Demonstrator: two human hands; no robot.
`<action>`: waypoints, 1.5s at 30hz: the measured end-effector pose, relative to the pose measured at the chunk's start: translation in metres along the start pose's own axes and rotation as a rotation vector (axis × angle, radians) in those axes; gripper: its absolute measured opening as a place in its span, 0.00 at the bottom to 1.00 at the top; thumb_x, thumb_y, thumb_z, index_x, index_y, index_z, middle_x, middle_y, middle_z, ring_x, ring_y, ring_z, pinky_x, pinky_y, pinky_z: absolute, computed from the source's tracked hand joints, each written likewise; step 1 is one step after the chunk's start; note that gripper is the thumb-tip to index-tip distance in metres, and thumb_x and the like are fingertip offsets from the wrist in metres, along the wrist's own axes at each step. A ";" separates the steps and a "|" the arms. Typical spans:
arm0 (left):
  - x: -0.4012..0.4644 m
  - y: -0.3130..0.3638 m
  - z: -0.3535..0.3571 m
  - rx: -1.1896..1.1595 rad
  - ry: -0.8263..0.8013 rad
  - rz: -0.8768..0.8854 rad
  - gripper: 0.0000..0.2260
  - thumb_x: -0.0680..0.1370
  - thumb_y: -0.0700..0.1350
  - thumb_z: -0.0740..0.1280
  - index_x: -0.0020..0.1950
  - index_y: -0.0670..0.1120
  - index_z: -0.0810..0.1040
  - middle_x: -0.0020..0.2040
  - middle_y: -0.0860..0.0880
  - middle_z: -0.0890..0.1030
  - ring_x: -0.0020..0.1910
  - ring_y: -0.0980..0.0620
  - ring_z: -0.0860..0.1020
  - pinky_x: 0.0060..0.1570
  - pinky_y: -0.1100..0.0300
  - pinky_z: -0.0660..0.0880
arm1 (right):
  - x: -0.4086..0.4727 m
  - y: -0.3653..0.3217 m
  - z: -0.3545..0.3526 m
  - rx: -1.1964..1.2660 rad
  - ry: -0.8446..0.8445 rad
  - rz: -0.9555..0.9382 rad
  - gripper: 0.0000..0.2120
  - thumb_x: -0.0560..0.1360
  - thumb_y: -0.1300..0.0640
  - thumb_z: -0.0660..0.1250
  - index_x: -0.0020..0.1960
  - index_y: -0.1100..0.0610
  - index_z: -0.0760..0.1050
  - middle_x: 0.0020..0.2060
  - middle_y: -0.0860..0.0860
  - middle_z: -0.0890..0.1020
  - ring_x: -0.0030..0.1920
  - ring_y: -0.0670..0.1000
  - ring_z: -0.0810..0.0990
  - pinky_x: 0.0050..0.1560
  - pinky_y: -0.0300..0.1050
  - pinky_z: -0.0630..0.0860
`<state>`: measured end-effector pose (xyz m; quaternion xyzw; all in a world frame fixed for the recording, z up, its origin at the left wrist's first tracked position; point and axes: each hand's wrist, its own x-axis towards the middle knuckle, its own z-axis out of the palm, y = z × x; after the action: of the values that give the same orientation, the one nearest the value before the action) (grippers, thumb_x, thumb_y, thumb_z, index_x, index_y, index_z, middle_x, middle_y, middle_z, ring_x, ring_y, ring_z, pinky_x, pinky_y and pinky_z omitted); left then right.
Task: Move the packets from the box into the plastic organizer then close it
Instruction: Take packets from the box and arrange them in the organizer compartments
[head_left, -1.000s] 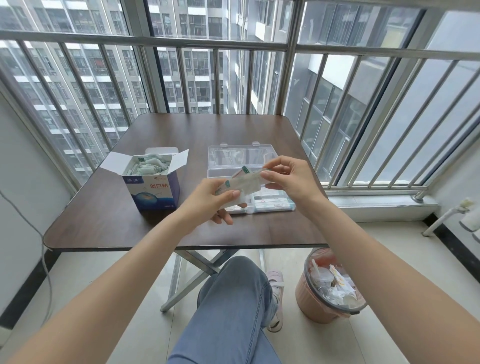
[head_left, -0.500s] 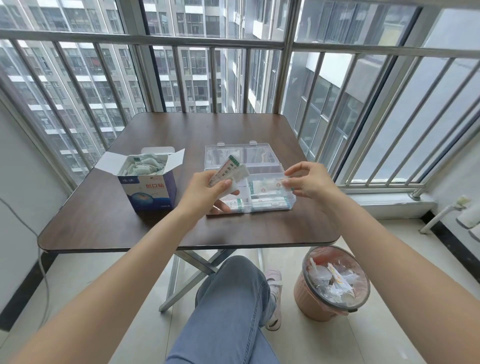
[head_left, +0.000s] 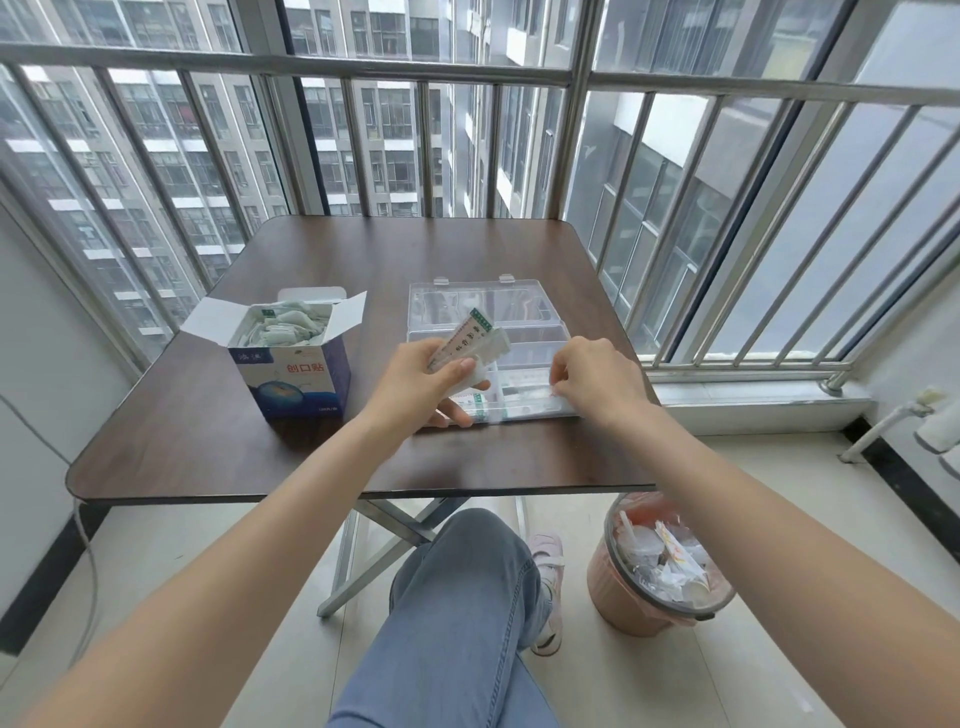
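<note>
A blue and white cardboard box (head_left: 291, 376) stands open on the left of the table, full of white packets (head_left: 283, 325). The clear plastic organizer (head_left: 535, 338) lies open to its right, lid tipped back, with several packets lying in its near compartments. My left hand (head_left: 421, 382) grips a small bundle of white and green packets (head_left: 470, 338) just above the organizer's left side. My right hand (head_left: 592, 379) reaches down into the organizer's near right compartment, its fingertips pinching a packet (head_left: 524, 389) there.
The brown table (head_left: 363, 457) stands against a barred balcony window. A pink waste bin (head_left: 660, 566) full of scraps sits on the floor at the right, below the table edge. My crossed leg in jeans lies under the near edge.
My right hand drew one packet from the bundle, carried it right and down, and now has it in the organizer's near right compartment. My left hand keeps the remaining packets, nearly still.
</note>
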<state>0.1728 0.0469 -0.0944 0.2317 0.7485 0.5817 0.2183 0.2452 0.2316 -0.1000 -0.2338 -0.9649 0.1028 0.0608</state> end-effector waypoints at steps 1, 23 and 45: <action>0.000 0.000 0.000 -0.002 -0.001 -0.001 0.07 0.80 0.43 0.62 0.57 0.45 0.74 0.43 0.50 0.83 0.23 0.55 0.78 0.21 0.68 0.70 | -0.001 -0.002 0.000 -0.025 0.007 -0.007 0.08 0.72 0.65 0.63 0.47 0.56 0.79 0.50 0.53 0.81 0.50 0.58 0.78 0.41 0.44 0.67; 0.033 0.005 0.053 0.233 -0.144 -0.095 0.08 0.83 0.47 0.52 0.55 0.43 0.65 0.50 0.41 0.80 0.22 0.53 0.78 0.24 0.62 0.68 | 0.001 0.013 -0.017 0.160 -0.028 0.091 0.14 0.76 0.60 0.56 0.50 0.60 0.79 0.47 0.59 0.80 0.52 0.60 0.77 0.49 0.50 0.73; 0.021 0.013 0.034 0.046 -0.076 -0.032 0.07 0.82 0.46 0.57 0.57 0.46 0.70 0.46 0.50 0.82 0.22 0.54 0.77 0.21 0.66 0.68 | -0.005 -0.006 -0.038 0.303 -0.353 0.248 0.09 0.74 0.66 0.52 0.36 0.59 0.64 0.29 0.55 0.78 0.21 0.49 0.67 0.24 0.37 0.61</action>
<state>0.1773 0.0883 -0.0910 0.2463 0.7565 0.5517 0.2505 0.2537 0.2306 -0.0622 -0.3168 -0.8982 0.2918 -0.0875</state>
